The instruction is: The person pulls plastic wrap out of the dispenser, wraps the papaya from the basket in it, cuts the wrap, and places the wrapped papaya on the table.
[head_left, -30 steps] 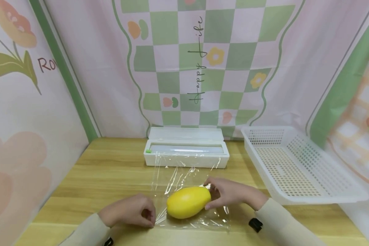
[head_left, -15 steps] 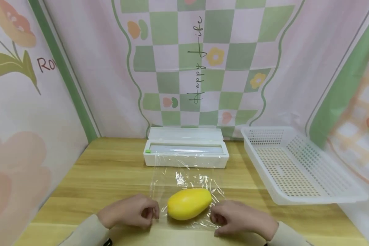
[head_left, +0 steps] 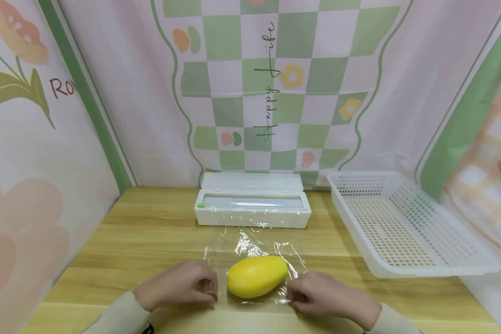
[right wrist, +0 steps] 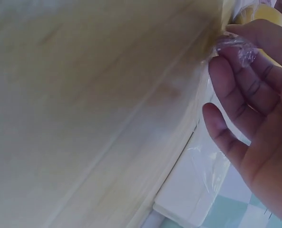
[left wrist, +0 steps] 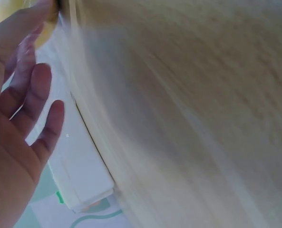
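Observation:
A yellow oblong fruit (head_left: 257, 277), shaped like a papaya, lies on a sheet of clear plastic wrap (head_left: 247, 244) on the wooden table. The wrap runs back to the front of a white dispenser box (head_left: 252, 220). My left hand (head_left: 185, 284) pinches the wrap's near left corner with thumb and forefinger, its other fingers loosely bent in the left wrist view. Just right of the fruit, my right hand (head_left: 330, 294) pinches the near right corner. Bunched plastic shows between its thumb and fingers (right wrist: 228, 78) in the right wrist view.
The dispenser's lid (head_left: 252, 182) stands raised at the back, with a small green slider (head_left: 201, 205) at its left. A white perforated plastic basket (head_left: 438, 270) stands at the right. Patterned cloth (head_left: 259, 83) hangs behind the wooden table (head_left: 150, 232).
My right hand has left the fruit's right end and come down and nearer to the wrap's near right corner. My left hand has shifted slightly right. The fruit has barely moved.

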{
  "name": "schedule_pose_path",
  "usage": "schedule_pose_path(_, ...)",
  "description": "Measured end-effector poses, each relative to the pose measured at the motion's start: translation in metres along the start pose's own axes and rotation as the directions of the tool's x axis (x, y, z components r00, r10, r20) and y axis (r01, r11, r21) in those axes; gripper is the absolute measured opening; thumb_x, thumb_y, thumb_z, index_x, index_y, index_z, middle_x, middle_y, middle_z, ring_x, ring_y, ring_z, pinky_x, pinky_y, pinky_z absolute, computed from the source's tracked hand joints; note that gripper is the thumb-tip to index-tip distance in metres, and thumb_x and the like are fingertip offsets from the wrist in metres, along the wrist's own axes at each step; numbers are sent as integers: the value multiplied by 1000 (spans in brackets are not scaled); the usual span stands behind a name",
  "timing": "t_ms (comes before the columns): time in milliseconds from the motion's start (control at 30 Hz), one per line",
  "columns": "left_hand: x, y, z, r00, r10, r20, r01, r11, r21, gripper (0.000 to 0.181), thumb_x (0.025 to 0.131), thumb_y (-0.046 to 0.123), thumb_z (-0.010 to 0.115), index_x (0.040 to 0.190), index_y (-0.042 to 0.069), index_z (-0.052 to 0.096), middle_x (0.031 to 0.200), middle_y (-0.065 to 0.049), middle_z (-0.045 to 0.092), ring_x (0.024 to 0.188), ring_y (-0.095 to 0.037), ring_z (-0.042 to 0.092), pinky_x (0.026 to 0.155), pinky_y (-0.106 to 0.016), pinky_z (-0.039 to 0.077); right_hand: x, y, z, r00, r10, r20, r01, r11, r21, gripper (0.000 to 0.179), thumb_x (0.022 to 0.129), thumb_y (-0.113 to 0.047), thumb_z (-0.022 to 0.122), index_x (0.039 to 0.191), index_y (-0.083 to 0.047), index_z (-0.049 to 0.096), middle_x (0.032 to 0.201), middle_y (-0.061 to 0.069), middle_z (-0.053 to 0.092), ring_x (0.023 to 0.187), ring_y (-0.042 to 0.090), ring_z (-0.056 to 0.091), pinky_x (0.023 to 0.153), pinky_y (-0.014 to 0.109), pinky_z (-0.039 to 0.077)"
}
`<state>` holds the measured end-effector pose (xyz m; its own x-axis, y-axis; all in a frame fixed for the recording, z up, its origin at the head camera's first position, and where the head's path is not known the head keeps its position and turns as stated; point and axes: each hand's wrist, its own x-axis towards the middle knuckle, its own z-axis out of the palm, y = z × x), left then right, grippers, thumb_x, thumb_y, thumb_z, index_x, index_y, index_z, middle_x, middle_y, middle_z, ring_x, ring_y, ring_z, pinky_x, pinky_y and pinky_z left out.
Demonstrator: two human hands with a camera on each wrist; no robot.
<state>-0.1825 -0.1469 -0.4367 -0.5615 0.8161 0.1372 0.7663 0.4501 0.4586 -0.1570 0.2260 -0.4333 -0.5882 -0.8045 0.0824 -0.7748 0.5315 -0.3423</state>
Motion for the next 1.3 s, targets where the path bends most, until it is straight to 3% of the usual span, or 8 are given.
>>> schedule_pose_path(200, 6, -3, -1, 996, 56, -68, -55, 998, 27, 9, 89, 25, 77, 86, 27, 69, 85, 23, 58, 80, 6, 53, 74, -13, 49, -1, 4, -1, 998, -30, -53, 30, 1000, -3, 14, 86, -16, 77, 88, -24, 66, 77, -23, 55, 65, -9, 47, 56, 8, 43)
schedule_pose_path(467, 9, -4, -4, 994, 48, -97, -46, 999, 26, 9, 90, 21, 76, 88, 26, 68, 79, 23, 56, 71, 5, 52, 65, -12, 47, 0, 6, -9, 994, -28, -109, 29, 999, 12, 18, 87, -13, 76, 94, -22, 61, 74, -23, 52, 61, -9, 46, 54, 8, 42)
schedule_pose_path(533, 9, -3, -5, 995, 18, -101, -15, 1000, 24, 10, 90, 24, 76, 95, 23, 68, 78, 22, 55, 69, 5, 51, 64, -13, 47, -1, 6, -10, 994, -3, -114, 5, 1000, 16, 22, 86, -13, 76, 98, -18, 58, 74, -23, 51, 61, -8, 47, 53, 10, 44)
schedule_pose_path(667, 10, -1, -7, 993, -29, -113, 30, 1000, 5, 34, 90, 23, 77, 119, 16, 61, 78, 19, 54, 67, 3, 52, 62, -15, 49, -3, 8, -11, 990, 72, -120, -68, 997, 36, 37, 86, -12, 76, 113, -10, 52, 73, -22, 50, 61, -6, 47, 53, 15, 46)
schedule_pose_path(800, 10, -1, -7, 995, -39, -95, 37, 999, -20, 58, 91, 16, 75, 143, 21, 50, 78, 18, 54, 67, 2, 51, 62, -16, 51, -2, 11, -10, 987, 119, -107, -113, 992, 63, 68, 86, -12, 76, 143, -6, 40, 74, -22, 50, 61, -5, 47, 54, 17, 48)
schedule_pose_path(900, 11, -1, -8, 997, -42, -67, 40, 999, -31, 61, 94, 14, 71, 149, 27, 47, 79, 18, 53, 69, 2, 51, 63, -16, 51, 0, 13, -10, 989, 127, -79, -120, 989, 85, 79, 88, -12, 75, 155, -12, 32, 74, -22, 50, 61, -4, 47, 56, 19, 48)
schedule_pose_path(1100, 14, -2, -13, 997, -25, -72, 26, 1000, 2, 50, 98, 19, 66, 146, 24, 52, 82, 18, 52, 71, 1, 50, 66, -16, 51, 7, 16, -19, 988, 152, -37, -147, 983, 114, 57, 97, -14, 66, 150, -13, 46, 74, -21, 51, 61, -3, 49, 56, 19, 49)
schedule_pose_path(1300, 17, -2, -17, 996, -70, -58, 70, 998, -4, 42, 103, 24, 59, 145, 24, 55, 85, 17, 51, 74, -2, 49, 68, -19, 51, 16, 22, -34, 991, 128, -45, -124, 989, 82, 36, 100, -15, 62, 136, -10, 63, 96, -8, 68, 75, -1, 54, 69, 26, 54)
